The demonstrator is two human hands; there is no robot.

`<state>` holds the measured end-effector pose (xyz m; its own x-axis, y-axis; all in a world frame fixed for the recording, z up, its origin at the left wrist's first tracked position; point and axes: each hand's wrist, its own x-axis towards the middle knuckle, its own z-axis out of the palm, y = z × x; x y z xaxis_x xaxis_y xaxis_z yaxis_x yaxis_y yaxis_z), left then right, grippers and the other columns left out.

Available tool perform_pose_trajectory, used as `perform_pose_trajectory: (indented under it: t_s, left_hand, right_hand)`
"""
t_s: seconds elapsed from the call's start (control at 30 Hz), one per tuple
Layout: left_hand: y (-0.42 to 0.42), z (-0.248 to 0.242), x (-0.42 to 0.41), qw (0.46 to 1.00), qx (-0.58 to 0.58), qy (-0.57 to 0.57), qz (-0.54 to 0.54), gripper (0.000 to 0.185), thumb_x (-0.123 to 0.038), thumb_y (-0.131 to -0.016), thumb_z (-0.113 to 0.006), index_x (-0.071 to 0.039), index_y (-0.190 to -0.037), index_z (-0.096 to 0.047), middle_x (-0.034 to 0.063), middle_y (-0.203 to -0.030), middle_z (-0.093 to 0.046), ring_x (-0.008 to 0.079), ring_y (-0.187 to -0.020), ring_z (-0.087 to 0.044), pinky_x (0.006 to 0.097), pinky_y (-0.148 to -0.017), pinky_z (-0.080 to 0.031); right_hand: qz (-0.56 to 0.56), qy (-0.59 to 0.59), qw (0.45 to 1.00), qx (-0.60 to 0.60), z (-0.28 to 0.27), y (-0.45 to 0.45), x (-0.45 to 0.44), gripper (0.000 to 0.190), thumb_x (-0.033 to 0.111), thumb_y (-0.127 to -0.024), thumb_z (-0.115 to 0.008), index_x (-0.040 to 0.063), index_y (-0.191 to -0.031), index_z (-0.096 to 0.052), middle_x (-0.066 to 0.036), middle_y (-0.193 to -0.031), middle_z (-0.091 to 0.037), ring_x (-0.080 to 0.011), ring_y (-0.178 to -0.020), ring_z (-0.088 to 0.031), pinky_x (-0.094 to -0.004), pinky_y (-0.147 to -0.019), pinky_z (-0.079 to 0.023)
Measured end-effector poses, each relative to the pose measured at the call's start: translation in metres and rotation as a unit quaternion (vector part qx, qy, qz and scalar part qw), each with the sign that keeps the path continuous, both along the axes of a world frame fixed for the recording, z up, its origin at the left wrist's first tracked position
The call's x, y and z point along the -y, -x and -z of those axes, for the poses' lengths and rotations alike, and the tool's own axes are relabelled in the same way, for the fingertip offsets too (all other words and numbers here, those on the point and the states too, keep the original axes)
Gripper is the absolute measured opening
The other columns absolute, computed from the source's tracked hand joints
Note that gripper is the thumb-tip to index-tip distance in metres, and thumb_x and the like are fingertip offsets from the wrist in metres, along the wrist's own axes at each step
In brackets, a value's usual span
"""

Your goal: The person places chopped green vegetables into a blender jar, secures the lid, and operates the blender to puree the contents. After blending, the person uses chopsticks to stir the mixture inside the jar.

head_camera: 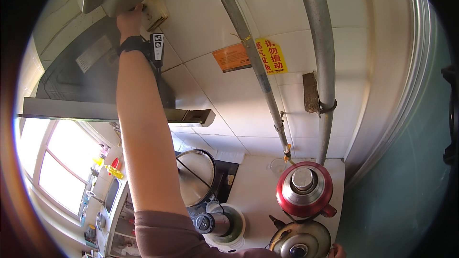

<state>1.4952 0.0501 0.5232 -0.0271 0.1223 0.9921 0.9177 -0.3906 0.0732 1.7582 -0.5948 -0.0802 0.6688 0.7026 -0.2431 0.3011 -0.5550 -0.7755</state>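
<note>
My left hand is raised high at the upper left, fingers at a yellowed wall-mounted box, partly hidden by a grey housing; its grip cannot be made out. A black strap with a small device circles that wrist. Behind the forearm is a range hood. My right hand shows only partly at the lower right edge, beside a metal lidded kettle or pot. Next to that stands a red vacuum flask. A dark-topped cylindrical device lies over a round container near my sleeve.
A lidded pan sits on the black stove. A clear cup stands on the white counter. Two pipes run down the tiled wall past printed stickers. At left are a window and a sink.
</note>
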Motion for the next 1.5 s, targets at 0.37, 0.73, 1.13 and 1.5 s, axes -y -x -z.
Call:
perform_pose_trajectory:
  t_s: [0.37,0.73,1.13,1.5]
  left_hand:
    - [-0.028,0.03,0.001,0.993,0.103,0.029,0.057,0.048,-0.039,-0.081,-0.064,0.006,-0.097,-0.062,0.0244,-0.095,-0.064,0.038,-0.089,-0.062,0.0432,-0.079,-0.049]
    - [-0.064,0.109,0.163,0.98,-0.002,-0.029,0.196,0.057,-0.036,-0.076,-0.071,0.001,-0.115,-0.055,0.0188,-0.115,-0.058,0.0334,-0.114,-0.051,0.0416,-0.092,-0.043]
    - [0.113,0.31,0.365,0.789,-0.282,0.458,0.298,0.02,-0.015,-0.083,-0.062,-0.004,-0.1,-0.062,0.0125,-0.104,-0.059,0.0304,-0.1,-0.055,0.0366,-0.088,-0.044]
    - [0.157,0.506,0.355,0.708,0.179,0.552,0.403,0.031,-0.019,-0.096,-0.046,0.0,-0.116,-0.059,0.011,-0.112,-0.062,0.0173,-0.106,-0.056,0.0279,-0.095,-0.04]
  right_hand:
    - [0.032,0.023,0.998,0.043,-0.004,0.008,0.016,0.031,0.026,-0.09,-0.054,0.005,-0.113,-0.06,-0.02,-0.103,-0.064,-0.0387,-0.096,-0.06,-0.0425,-0.082,-0.047]
    - [0.023,-0.191,0.98,0.053,-0.041,0.018,0.007,0.02,0.007,-0.09,-0.054,0.0,-0.109,-0.059,-0.016,-0.098,-0.065,-0.0242,-0.09,-0.064,-0.032,-0.078,-0.05]
    - [-0.304,-0.33,0.891,-0.062,-0.161,0.077,-0.107,0.021,0.006,-0.09,-0.054,-0.002,-0.109,-0.059,-0.01,-0.088,-0.066,-0.014,-0.082,-0.064,-0.0255,-0.074,-0.049]
    - [-0.221,-0.327,0.91,-0.125,-0.083,0.275,-0.252,0.045,0.03,-0.09,-0.059,0.0,-0.122,-0.05,-0.019,-0.109,-0.06,-0.0273,-0.099,-0.06,-0.0362,-0.088,-0.047]
